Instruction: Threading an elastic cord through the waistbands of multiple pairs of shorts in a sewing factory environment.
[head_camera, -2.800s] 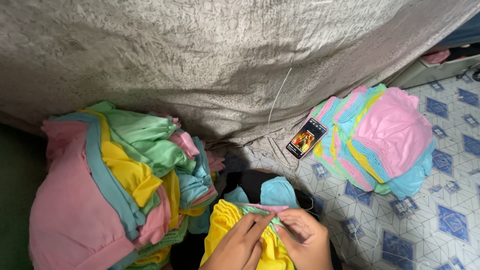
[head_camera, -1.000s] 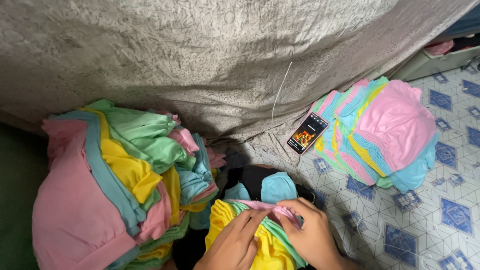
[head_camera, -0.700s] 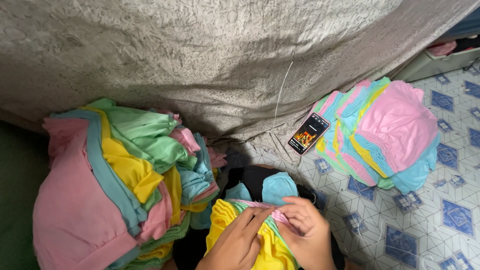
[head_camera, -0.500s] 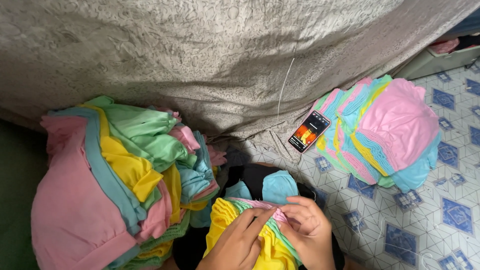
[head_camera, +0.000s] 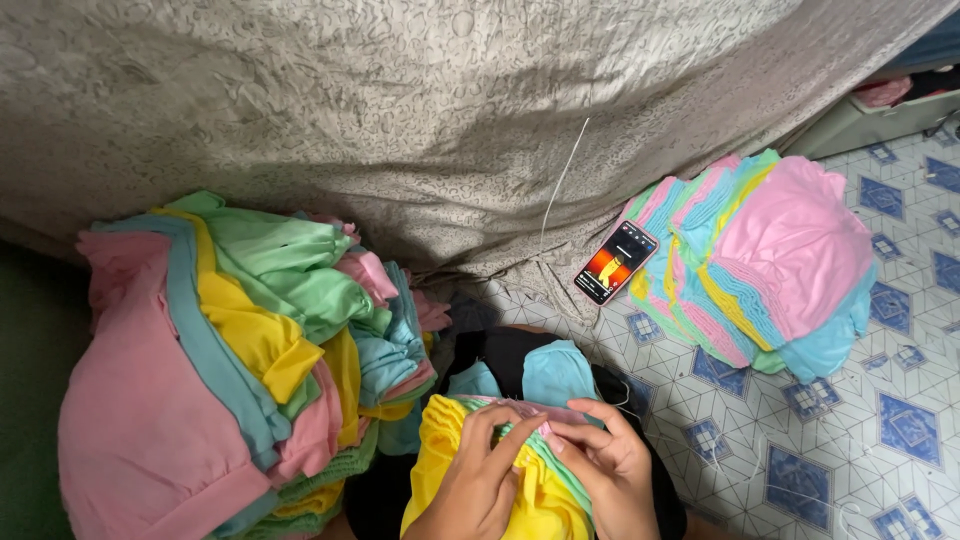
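Observation:
My left hand (head_camera: 480, 480) and my right hand (head_camera: 605, 470) meet low in the middle of the view, both pinching the gathered edge of a yellow cloth piece (head_camera: 445, 445) with green and pink layers bunched on top. The cloth rests on my lap over a black garment (head_camera: 500, 350). Two small light-blue pieces (head_camera: 555, 370) lie just beyond my fingers.
A big loose heap of pink, yellow, green and blue cloth (head_camera: 230, 350) lies at the left. A neat stack of the same pastel pieces (head_camera: 770, 260) sits on the patterned tile floor (head_camera: 850, 440) at the right, a phone (head_camera: 615, 262) beside it. A grey sheet (head_camera: 400, 120) hangs behind.
My hands stay on the yellow piece; the fingers have shifted slightly along its gathered edge. The piles and phone have not moved.

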